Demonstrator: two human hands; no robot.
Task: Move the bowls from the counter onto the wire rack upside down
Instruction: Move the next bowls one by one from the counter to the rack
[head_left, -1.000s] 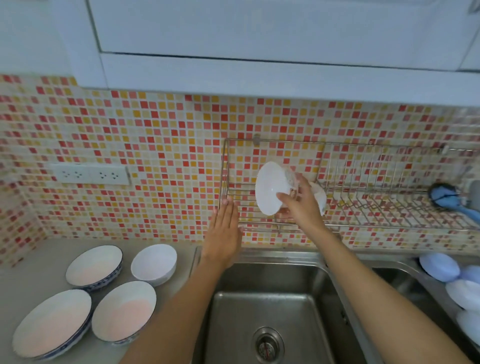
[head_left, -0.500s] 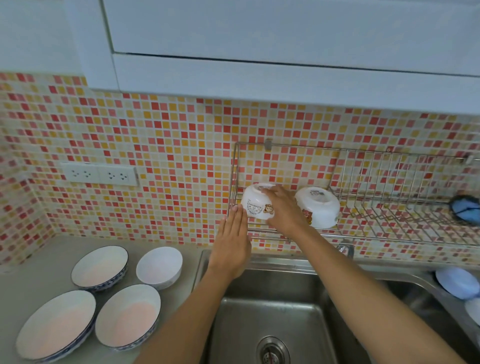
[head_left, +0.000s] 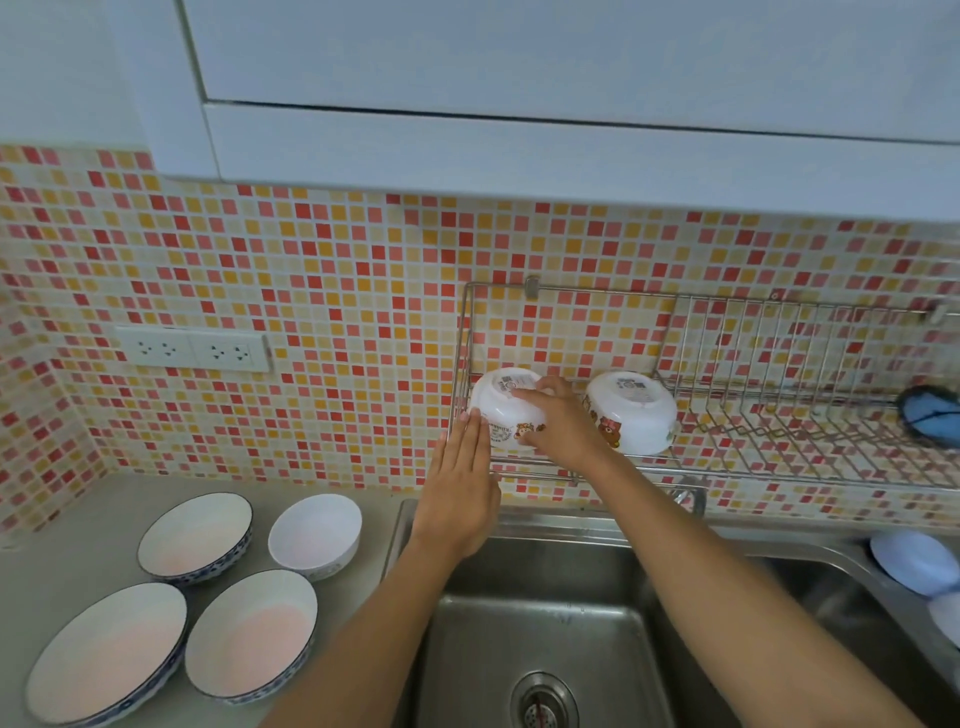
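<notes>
bowl (head_left: 506, 410) upside down on wire rack (head_left: 727, 415), right hand (head_left: 558, 423) gripping; left hand (head_left: 462, 488) flat.

Both hands meet at the wire rack (head_left: 727, 415) on the wall: the right hand (head_left: 558, 423) lies on an upturned bowl (head_left: 501, 408), the left hand (head_left: 460, 493) flat against its left side. A second upturned bowl (head_left: 634, 413) sits just right of them. Below lies the sink (head_left: 545, 639); four upright bowls (head_left: 208, 592) stand on the counter (head_left: 67, 535), down left.
</notes>
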